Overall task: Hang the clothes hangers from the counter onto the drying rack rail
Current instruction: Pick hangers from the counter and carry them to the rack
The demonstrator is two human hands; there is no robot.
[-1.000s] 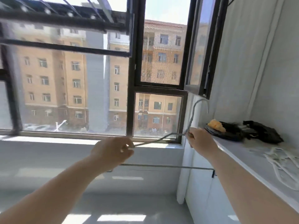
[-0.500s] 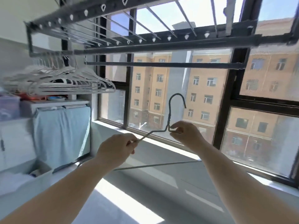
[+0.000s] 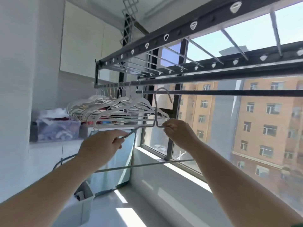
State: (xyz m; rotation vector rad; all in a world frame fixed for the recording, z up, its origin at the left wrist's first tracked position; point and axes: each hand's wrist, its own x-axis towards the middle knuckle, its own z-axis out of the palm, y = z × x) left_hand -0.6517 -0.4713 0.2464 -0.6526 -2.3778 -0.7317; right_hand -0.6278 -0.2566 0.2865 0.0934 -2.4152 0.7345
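both hands held a grey wire hanger (image 3: 155, 110) up before the window (image 3: 213, 128). the left hand (image 3: 102, 145) pinched the hanger's left shoulder wire between thumb and fingers; the right hand (image 3: 177, 133) pinched the right shoulder wire just beside the neck. the hook rose upright, its curve level with the lower dark rail (image 3: 229, 93) of the ceiling drying rack (image 3: 180, 31), near it; whether it touched could not be told. the hanger's bottom bar ran below the forearms, across the sunlit sill (image 3: 180, 176). just to the left, a packed row of white hangers (image 3: 114, 110) hung from the upper rail (image 3: 196, 77), the nearest one close beside the raised hook. behind them a clear storage box (image 3: 57, 130) sat on a shelf, above a pale blue cloth (image 3: 114, 164). a pale bin (image 3: 80, 208) stood at lower left.
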